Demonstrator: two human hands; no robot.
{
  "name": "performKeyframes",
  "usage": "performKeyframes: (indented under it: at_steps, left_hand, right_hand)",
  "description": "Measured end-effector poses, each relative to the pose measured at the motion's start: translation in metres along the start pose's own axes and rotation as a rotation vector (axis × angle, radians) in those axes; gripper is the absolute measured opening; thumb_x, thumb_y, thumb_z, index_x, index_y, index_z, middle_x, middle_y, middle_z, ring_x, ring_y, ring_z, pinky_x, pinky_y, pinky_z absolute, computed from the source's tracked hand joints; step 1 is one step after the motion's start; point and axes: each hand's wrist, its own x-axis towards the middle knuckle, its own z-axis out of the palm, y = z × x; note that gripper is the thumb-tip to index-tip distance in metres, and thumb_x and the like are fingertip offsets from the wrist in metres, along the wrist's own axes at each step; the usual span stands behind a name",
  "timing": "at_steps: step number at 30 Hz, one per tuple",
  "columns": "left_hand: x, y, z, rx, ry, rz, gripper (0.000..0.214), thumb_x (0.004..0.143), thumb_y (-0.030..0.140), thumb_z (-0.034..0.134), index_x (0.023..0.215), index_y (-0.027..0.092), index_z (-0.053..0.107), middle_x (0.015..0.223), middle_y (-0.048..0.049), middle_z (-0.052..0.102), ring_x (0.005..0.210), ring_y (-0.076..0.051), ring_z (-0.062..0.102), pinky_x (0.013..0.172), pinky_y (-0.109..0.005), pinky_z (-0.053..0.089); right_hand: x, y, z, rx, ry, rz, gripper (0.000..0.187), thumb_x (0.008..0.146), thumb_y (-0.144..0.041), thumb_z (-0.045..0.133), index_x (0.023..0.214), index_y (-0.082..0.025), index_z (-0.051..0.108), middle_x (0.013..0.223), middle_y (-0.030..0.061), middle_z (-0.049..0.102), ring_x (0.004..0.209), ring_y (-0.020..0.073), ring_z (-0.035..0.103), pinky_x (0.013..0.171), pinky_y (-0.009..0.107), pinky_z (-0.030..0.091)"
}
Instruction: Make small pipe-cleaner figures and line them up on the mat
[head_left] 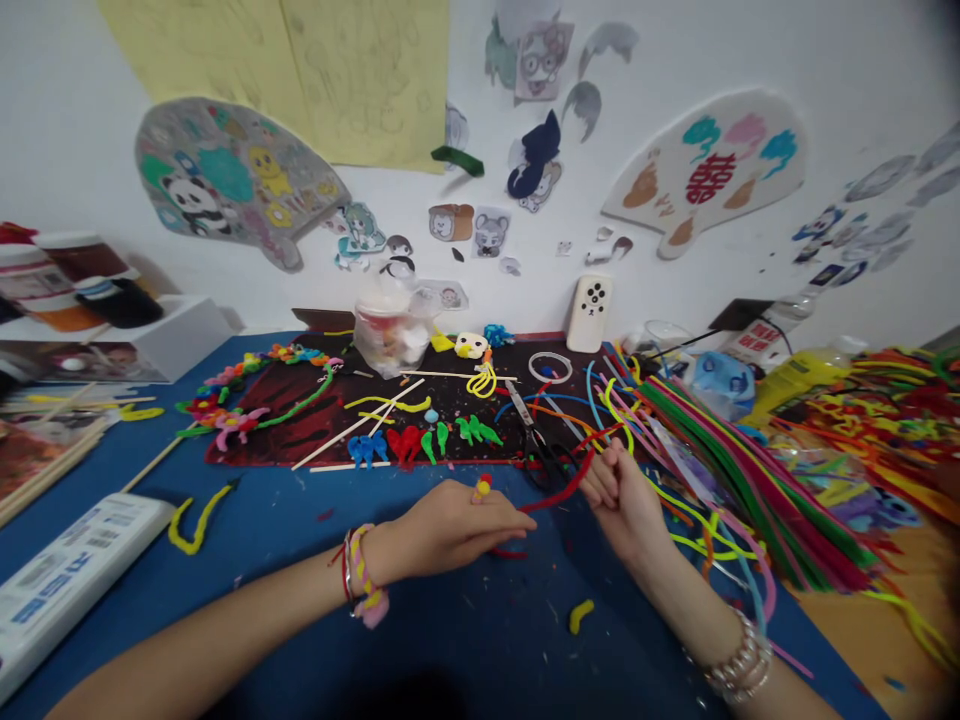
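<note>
A red pipe cleaner point(564, 492) stretches between my two hands above the blue table. My left hand point(446, 525) is closed around one part of it, palm turned down, and a short red end shows below the fingers. My right hand point(624, 500) pinches the pipe cleaner farther along, with its other end standing out past the fingertips. Black-handled scissors point(541, 455) lie just behind the strand, between the hands. Small bent shapes in blue point(367, 448), red point(405, 446) and green point(480, 431) lie in a row beyond my left hand.
A thick bundle of coloured pipe cleaners point(757, 480) spreads over the right side. At the left lie a white box point(82, 580) and a bent yellow piece point(196, 520). A phone point(589, 314) leans on the wall behind, right of a plastic-wrapped tub point(386, 325).
</note>
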Motion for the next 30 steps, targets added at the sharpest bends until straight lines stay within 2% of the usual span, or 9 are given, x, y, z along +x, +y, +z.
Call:
performKeyframes:
  at_steps: [1,3,5,8,11,14,19,24,30]
  left_hand:
    - [0.000,-0.001,0.000,0.011,0.038,-0.016,0.028,0.091,0.025,0.037,0.112,0.022,0.056,0.091,-0.0042,0.067,0.081,-0.013,0.060,0.075,-0.025,0.045]
    - [0.000,-0.003,-0.001,0.015,0.097,-0.044,0.027,0.090,0.026,0.040,0.110,0.022,0.058,0.091,-0.0044,0.067,0.081,-0.013,0.060,0.074,-0.026,0.046]
    - [0.000,-0.004,-0.002,-0.003,0.113,-0.058,0.026,0.090,0.026,0.041,0.109,0.021,0.059,0.091,-0.0048,0.067,0.080,-0.013,0.060,0.074,-0.025,0.046]
    - [0.002,-0.002,-0.003,-0.022,0.087,-0.086,0.026,0.089,0.027,0.042,0.105,0.020,0.060,0.087,-0.0046,0.067,0.076,-0.012,0.060,0.071,-0.024,0.046]
    - [0.004,0.001,0.000,-0.084,0.119,-0.176,0.024,0.089,0.027,0.043,0.101,0.019,0.061,0.082,-0.0037,0.066,0.068,-0.011,0.059,0.066,-0.022,0.046]
    - [0.007,0.002,0.001,-0.152,0.260,-0.293,0.022,0.087,0.029,0.045,0.099,0.018,0.060,0.081,-0.0034,0.064,0.062,-0.009,0.057,0.059,-0.020,0.046]
    - [0.009,-0.001,-0.003,0.103,0.547,-0.216,0.017,0.077,0.030,0.060,0.090,0.019,0.062,0.090,-0.0059,0.056,0.088,-0.017,0.053,0.077,-0.030,0.045]
    - [0.006,-0.006,0.003,0.269,0.492,-0.135,0.025,0.079,0.032,0.059,0.102,0.024,0.062,0.096,-0.0070,0.055,0.093,-0.018,0.052,0.080,-0.033,0.043]
    - [0.007,-0.006,0.011,0.233,0.450,-0.128,0.019,0.082,0.029,0.055,0.097,0.022,0.064,0.088,-0.0053,0.058,0.087,-0.016,0.053,0.078,-0.031,0.042]
  right_hand:
    - [0.000,-0.001,0.000,-0.008,-0.020,0.009,0.024,0.081,-0.038,0.054,0.065,-0.021,0.051,0.039,-0.0114,0.022,0.032,0.0051,0.015,0.034,0.018,0.025]
    - [-0.003,-0.004,0.004,-0.037,-0.072,0.041,0.010,0.078,-0.032,0.057,0.078,-0.022,0.056,0.043,-0.0108,0.034,0.033,0.0047,0.019,0.037,0.018,0.029]
    - [-0.010,-0.005,0.011,-0.051,-0.148,0.085,0.025,0.074,-0.028,0.060,0.098,-0.023,0.057,0.065,-0.0036,0.057,0.041,0.0059,0.036,0.047,0.022,0.041]
    - [-0.021,-0.005,0.020,-0.060,-0.246,0.129,0.033,0.074,-0.032,0.058,0.106,-0.022,0.058,0.099,0.0063,0.062,0.061,0.0114,0.051,0.060,0.028,0.047]
    - [-0.025,-0.004,0.021,-0.048,-0.269,0.133,0.023,0.077,-0.036,0.059,0.095,-0.022,0.063,0.091,0.0046,0.064,0.061,0.0109,0.053,0.061,0.026,0.048]
    - [-0.025,-0.002,0.019,-0.064,-0.259,0.122,0.024,0.075,-0.038,0.063,0.093,-0.022,0.065,0.084,0.0038,0.064,0.065,0.0123,0.056,0.062,0.026,0.050]
    - [-0.026,0.001,0.020,-0.081,-0.240,0.117,0.028,0.075,-0.040,0.064,0.095,-0.021,0.066,0.087,0.0050,0.066,0.074,0.0142,0.061,0.069,0.027,0.052]
    - [-0.033,0.003,0.026,-0.039,-0.261,0.177,0.025,0.073,-0.040,0.066,0.090,-0.022,0.068,0.087,0.0041,0.068,0.078,0.0141,0.064,0.072,0.025,0.052]
    - [-0.041,0.004,0.030,-0.008,-0.307,0.239,0.020,0.073,-0.038,0.066,0.082,-0.020,0.069,0.088,0.0044,0.069,0.081,0.0146,0.066,0.071,0.022,0.053]
